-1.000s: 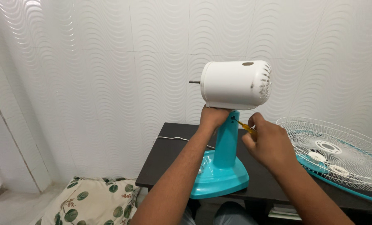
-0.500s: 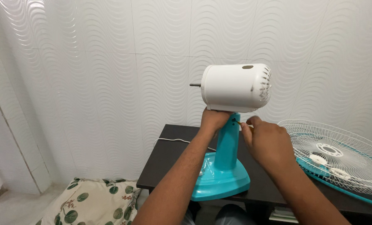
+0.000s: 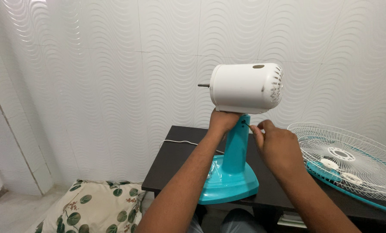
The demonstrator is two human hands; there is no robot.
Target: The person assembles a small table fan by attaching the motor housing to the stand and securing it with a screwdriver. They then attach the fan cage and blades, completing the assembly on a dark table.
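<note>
Left hand [image 3: 221,121] grips turquoise fan stand [image 3: 236,151] under white motor housing [image 3: 246,88]; right hand [image 3: 276,146] holds screwdriver tip [image 3: 247,125] against the neck.

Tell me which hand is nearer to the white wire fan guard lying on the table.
Right. The right hand is at the teal fan stand's neck, just left of the fan guard; the left hand grips the neck's far side, further away.

White wall tiles with a wavy relief pattern [image 3: 93,77] fill the background, lit brightest at the top left. A dark rectangular table [image 3: 175,159] stands against them. A leaf-printed cream cushion [image 3: 93,211] lies on the pale floor [image 3: 7,213].
</note>
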